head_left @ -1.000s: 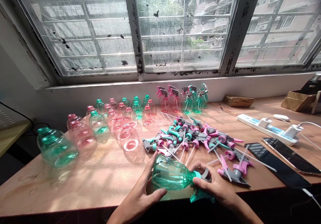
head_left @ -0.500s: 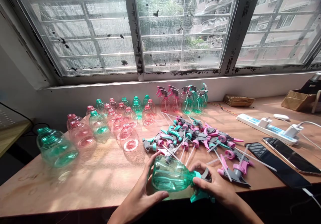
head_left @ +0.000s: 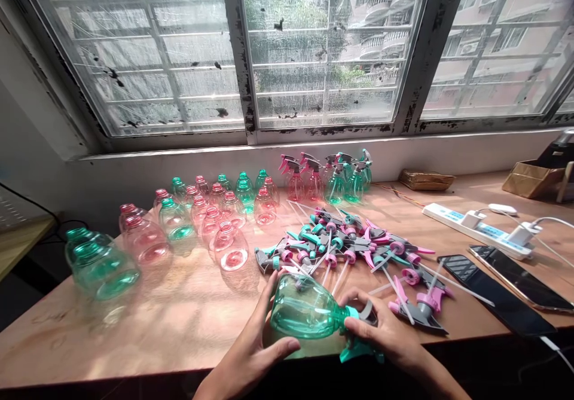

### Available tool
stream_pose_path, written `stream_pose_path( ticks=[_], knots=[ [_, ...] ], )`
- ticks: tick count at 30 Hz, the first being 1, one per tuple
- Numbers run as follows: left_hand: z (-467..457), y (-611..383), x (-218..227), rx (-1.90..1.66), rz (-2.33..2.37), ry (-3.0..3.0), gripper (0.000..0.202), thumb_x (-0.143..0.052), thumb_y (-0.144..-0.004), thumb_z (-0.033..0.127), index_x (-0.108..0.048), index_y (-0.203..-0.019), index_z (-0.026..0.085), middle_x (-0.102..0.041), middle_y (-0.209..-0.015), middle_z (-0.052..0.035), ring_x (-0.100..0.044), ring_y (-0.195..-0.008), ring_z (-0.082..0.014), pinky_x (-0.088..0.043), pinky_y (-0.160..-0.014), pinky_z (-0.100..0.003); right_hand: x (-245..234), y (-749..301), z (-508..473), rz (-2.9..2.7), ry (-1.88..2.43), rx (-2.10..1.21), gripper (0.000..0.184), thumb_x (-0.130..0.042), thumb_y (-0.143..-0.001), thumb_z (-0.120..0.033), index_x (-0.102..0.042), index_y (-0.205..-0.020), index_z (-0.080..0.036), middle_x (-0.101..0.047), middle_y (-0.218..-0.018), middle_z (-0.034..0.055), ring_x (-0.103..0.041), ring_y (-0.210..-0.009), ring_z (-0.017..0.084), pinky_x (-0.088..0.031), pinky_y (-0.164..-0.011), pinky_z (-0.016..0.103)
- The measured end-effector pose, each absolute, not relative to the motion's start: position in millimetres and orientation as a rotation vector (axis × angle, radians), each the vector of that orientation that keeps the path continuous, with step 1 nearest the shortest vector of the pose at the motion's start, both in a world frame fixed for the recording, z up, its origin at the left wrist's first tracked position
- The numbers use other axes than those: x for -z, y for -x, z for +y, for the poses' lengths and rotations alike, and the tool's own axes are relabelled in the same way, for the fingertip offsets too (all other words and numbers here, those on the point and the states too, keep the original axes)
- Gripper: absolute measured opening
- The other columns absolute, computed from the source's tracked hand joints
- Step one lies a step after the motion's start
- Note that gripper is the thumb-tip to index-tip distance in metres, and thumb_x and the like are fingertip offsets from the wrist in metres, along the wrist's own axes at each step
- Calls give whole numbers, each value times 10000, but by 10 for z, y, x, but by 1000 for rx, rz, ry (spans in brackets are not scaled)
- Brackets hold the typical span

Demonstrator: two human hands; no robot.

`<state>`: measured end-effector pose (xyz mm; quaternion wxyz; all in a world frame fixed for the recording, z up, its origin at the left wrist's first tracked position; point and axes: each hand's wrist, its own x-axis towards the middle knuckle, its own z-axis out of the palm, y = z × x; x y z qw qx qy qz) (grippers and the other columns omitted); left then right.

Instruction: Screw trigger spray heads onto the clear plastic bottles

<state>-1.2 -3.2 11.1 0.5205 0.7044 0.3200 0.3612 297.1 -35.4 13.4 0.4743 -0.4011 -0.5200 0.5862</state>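
Note:
My left hand (head_left: 251,349) is wrapped round the body of a clear green bottle (head_left: 305,311) lying on its side at the table's near edge. My right hand (head_left: 385,334) is closed on the teal and grey trigger sprayer head (head_left: 361,331) at the bottle's neck. Just behind lies a pile of loose pink and teal sprayer heads (head_left: 345,244) with white tubes.
Several open pink and green bottles (head_left: 201,220) stand at the left and back. Finished spray bottles (head_left: 327,179) stand by the window sill. A power strip (head_left: 479,229) with plugs, two phones (head_left: 506,286) and gold boxes (head_left: 426,179) lie on the wooden table (head_left: 179,316) at right.
The green bottle has turned slightly in my hands and my left fingers have shifted on its base. Everything else is as before.

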Motion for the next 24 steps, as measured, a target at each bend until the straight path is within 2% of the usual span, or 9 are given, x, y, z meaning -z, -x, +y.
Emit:
stream_pose_path(
  ticks=[2,5,10,16,21,24],
  knots=[
    [-27,19,-105,-858,797,-1724,953,-757,-986,502,-165,-1725,405,-124,-1835,-12,-53,-1680,-378,-22,-1356,-578,-136,-2969,-357,-1263,986,-1435,432,-897,-816,-549,-714,-1009,-208,-712,-861,10,-667,-772,200,-549,-685,282],
    [-17,20,-104,-851,828,-1775,934,-775,-977,488,-205,-1714,428,-133,-1833,16,-54,-1682,-369,-29,-1360,-563,-142,-2963,-355,-1241,963,-1465,434,-894,-825,-549,-693,-1006,-209,-724,-836,8,-682,-759,200,-559,-688,287],
    [12,5,-72,-873,806,-1766,837,-716,-1024,464,-222,-1699,472,-129,-1833,39,-123,-1676,-362,-181,-1354,-540,-145,-2959,-348,-1224,936,-1495,432,-886,-840,-545,-658,-1006,-217,-730,-798,-4,-693,-723,192,-568,-674,288],
    [-12,2,-70,-887,821,-1735,947,-757,-991,471,-156,-1722,424,-144,-1832,3,-133,-1673,-374,-141,-1358,-555,-137,-2959,-348,-1260,965,-1464,437,-884,-832,-555,-678,-1002,-210,-730,-831,12,-691,-767,206,-572,-688,294],
    [-29,-1,-155,-866,842,-1766,879,-742,-997,499,-236,-1711,413,-176,-1826,14,-86,-1680,-370,-96,-1369,-546,-116,-2961,-335,-1269,937,-1465,410,-879,-841,-543,-679,-994,-219,-737,-821,10,-693,-770,209,-566,-688,288],
    [-25,-20,-189,-880,808,-1749,884,-748,-995,498,-234,-1709,419,-187,-1824,13,-98,-1680,-361,-146,-1369,-530,-114,-2969,-331,-1284,948,-1453,417,-878,-837,-550,-688,-993,-214,-731,-826,12,-684,-768,205,-561,-681,281]
  ],
)
